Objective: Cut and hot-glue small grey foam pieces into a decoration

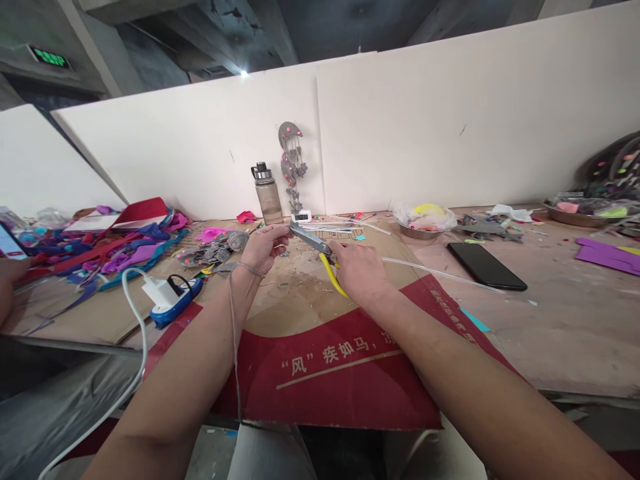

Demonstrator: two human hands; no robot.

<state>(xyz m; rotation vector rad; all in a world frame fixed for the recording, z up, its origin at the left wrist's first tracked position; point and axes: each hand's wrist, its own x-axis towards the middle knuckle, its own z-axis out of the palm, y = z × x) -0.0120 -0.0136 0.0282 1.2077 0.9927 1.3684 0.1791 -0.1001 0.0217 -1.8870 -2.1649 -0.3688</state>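
Held in my right hand (360, 270) is a pair of long-jawed pliers (314, 238) with yellow handles, its jaws pointing left. My left hand (265, 250) is closed in a pinch right at the tips of those jaws. What sits between its fingertips is too small to make out. A grey cord (233, 333) loops over my left wrist and hangs down past the table's front edge. Under both hands lies a cardboard sheet (285, 310) with a red printed border, scattered with small scraps.
A water bottle (269, 197) and a grey moon-shaped hanging ornament (290, 157) stand at the back. Left are a blue power strip (177, 303) and colourful felt scraps (130, 247). A phone (485, 265) and a bowl (425, 223) are right. Another person's hand (10, 273) shows far left.
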